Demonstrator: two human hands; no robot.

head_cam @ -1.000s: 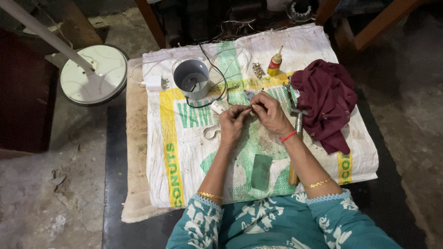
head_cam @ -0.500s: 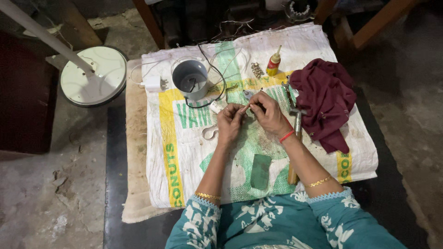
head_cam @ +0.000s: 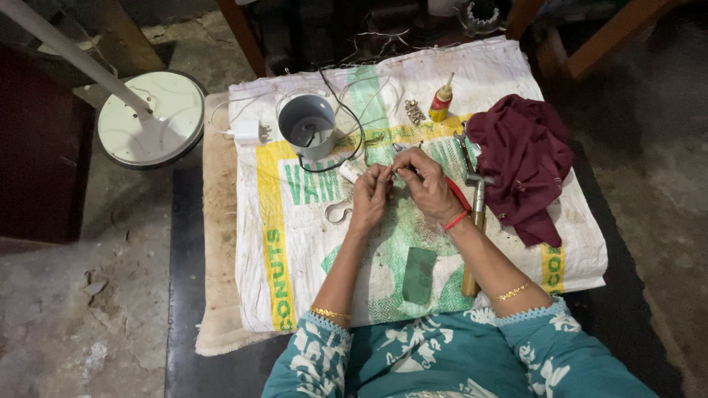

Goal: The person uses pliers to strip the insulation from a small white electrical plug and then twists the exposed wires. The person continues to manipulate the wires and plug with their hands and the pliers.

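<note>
The left hand (head_cam: pixel 370 197) and the right hand (head_cam: pixel 428 184) meet over a white printed sack (head_cam: pixel 310 243) that lies on the table. The fingertips of both hands are pinched together on a very small piece (head_cam: pixel 391 172); it is too small to tell what it is. Just beyond the fingers stands a grey cup (head_cam: pixel 307 125) with a black wire (head_cam: pixel 354 140) curving beside it. Left of the left fingers lies a small metal hook (head_cam: pixel 338 213) on the sack. Right of the right fingers lies a hammer (head_cam: pixel 476 214) with a wooden handle, and past it a dark red cloth (head_cam: pixel 523 162). A small glue bottle (head_cam: pixel 441 102) stands farther away from the fingers.
</note>
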